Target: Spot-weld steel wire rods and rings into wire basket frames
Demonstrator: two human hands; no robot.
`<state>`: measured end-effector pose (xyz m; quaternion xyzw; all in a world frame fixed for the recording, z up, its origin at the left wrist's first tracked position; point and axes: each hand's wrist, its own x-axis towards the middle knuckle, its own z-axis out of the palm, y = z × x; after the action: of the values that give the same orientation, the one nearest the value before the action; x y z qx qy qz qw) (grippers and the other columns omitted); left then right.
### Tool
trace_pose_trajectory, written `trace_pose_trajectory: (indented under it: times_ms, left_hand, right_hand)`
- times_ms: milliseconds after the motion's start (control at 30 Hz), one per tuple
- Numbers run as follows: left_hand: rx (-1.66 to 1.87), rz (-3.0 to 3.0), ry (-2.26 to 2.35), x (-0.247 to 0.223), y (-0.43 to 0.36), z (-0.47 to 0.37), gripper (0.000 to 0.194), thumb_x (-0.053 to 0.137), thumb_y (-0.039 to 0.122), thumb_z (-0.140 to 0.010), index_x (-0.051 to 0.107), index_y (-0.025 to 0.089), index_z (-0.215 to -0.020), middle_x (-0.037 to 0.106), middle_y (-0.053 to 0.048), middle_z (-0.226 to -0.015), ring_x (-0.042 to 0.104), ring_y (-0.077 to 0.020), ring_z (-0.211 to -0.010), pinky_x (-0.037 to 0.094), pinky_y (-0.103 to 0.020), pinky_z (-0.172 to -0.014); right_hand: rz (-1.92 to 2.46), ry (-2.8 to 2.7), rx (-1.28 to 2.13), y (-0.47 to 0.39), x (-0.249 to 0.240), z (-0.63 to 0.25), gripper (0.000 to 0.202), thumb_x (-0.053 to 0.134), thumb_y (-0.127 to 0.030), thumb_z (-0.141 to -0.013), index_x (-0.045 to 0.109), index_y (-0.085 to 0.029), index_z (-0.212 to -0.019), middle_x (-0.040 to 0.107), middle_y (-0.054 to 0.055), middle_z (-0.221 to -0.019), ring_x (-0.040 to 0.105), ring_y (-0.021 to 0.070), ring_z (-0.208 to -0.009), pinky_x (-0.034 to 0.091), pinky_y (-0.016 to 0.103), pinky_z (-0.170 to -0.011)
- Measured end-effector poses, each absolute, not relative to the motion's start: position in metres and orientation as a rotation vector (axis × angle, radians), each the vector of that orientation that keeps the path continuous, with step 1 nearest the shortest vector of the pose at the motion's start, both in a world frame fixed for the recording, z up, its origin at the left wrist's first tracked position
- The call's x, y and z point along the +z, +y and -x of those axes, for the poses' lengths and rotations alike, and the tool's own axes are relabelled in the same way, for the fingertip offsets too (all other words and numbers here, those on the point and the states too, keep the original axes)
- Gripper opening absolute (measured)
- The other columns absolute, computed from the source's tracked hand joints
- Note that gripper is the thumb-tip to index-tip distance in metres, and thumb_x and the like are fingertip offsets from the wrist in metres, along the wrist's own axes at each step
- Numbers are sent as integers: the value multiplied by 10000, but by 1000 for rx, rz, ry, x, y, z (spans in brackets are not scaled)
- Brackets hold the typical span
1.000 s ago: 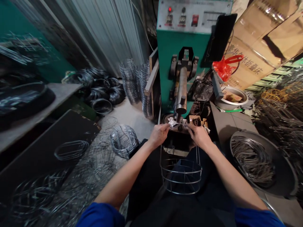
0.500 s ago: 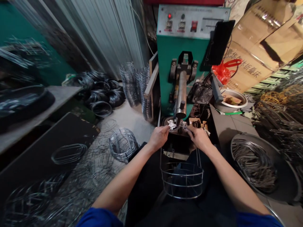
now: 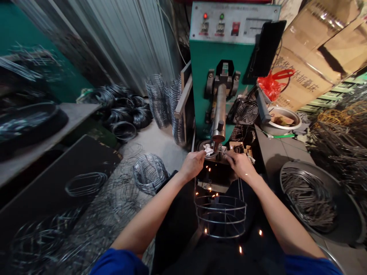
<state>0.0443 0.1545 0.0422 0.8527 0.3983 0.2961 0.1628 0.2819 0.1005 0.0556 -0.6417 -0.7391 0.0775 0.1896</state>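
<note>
A round wire basket (image 3: 222, 221) hangs below my hands, its long side wires rising toward them. My left hand (image 3: 193, 166) is closed, pinching the basket's upper wire left of the electrode. On the other side my right hand (image 3: 241, 165) grips the same wire, thumb and finger together. Between the hands, the wire meets the tip of the spot welder's upper electrode arm (image 3: 219, 114). Bright sparks (image 3: 210, 189) fly down past the basket and over my lap. The green spot welder (image 3: 200, 76) shows a red and a green light on its panel.
A bundle of wire rings (image 3: 149, 173) stands on the floor at left, near tall ring stacks (image 3: 157, 101). Loose wire litters the floor. At right, a black basin (image 3: 348, 214) holds cut wire pieces, and a white bowl (image 3: 295, 124) sits behind it.
Sparks have appeared below the electrode, and the second panel light has turned green. Both hands stay nearly where they were on the wire.
</note>
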Motion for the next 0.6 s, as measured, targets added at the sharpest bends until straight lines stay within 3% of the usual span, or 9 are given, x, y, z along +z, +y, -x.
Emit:
trace_pose_trajectory:
  times_ms: [233,600]
  left_hand:
    - [841,-2420,1166,45,154,-45,196,496,146,-944,681,158,-879,656,-34,-671,579,-144,-584,381,-236,-595]
    - [853,-2350,1163,42,152,-46,187,503,145,-945,681,168,-892,651,-29,-673,596,-146,-605,400,-238,-619]
  right_hand:
    - [1834,-2090,220,99,64,-279,286,528,-234,-992,728,-235,-1197,775,83,-985,745,266,-865,547,297,-733]
    - [1714,-2007,356,102,59,-283,288,532,-248,-987,734,-223,-1191,765,97,-1052,735,276,-960,556,324,-804]
